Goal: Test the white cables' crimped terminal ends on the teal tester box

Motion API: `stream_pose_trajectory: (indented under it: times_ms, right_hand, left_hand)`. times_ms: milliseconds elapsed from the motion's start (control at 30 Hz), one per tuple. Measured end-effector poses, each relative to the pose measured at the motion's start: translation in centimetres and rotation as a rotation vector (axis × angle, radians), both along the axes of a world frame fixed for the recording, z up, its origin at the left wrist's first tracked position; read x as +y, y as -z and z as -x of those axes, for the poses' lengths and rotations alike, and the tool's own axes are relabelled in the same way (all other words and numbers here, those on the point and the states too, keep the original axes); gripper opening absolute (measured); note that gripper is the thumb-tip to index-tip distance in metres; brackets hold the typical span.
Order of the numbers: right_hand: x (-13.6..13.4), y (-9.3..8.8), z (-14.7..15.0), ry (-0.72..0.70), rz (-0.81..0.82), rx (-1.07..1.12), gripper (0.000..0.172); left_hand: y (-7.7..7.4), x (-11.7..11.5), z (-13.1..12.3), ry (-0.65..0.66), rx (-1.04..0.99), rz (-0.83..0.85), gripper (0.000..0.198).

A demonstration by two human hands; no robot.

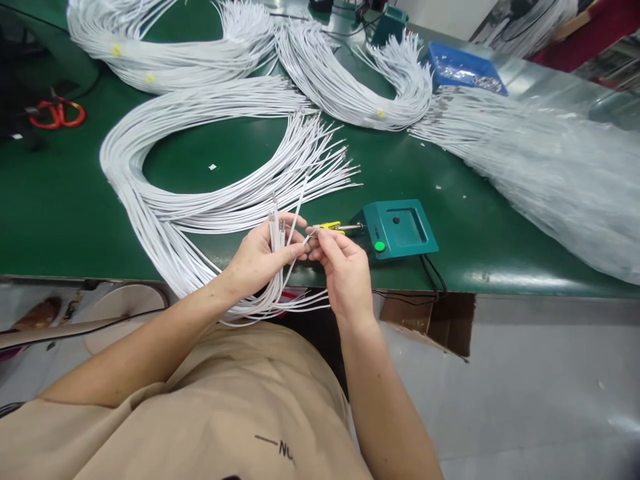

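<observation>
1. Our green table (60, 207) carries a big loop of white wires (123, 150) at ten o'clock from our hands, scissors (60, 115) farther out that way, and a blue tray (465, 67) at one o'clock.
2. Our left hand (265, 250) is wrapped round a small bundle of wires (277, 235), tips toward twelve; its thumb steadies a single wire (309, 238).
3. Our right hand (345, 267) has its thumb and fingertips pinched together at that wire's end, just at nine o'clock from the green box (400, 230). Beside them is a yellow clip (330, 225); we cannot tell whether the wire touches it.
4. For good control, we would pinch close to the tip, one wire only, and brace our fingertips against each other.
5. We would hold the bundle loosely but evenly, since squeezing may bend the ends or tangle neighbours.
</observation>
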State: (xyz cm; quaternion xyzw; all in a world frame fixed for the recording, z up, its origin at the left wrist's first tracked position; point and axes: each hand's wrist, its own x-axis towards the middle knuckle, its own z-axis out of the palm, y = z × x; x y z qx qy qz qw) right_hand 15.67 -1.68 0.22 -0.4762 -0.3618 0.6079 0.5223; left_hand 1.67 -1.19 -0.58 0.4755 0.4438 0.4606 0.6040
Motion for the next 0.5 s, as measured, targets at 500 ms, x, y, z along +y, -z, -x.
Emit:
stream_pose_trajectory:
  times_ms: [500]
  right_hand:
    - [0.0, 1.7, -0.5, 0.042, -0.758, -1.184, 0.024]
  left_hand:
    - [-1.0, 1.3, 0.4, 0.194, -0.503, 0.544, 0.030]
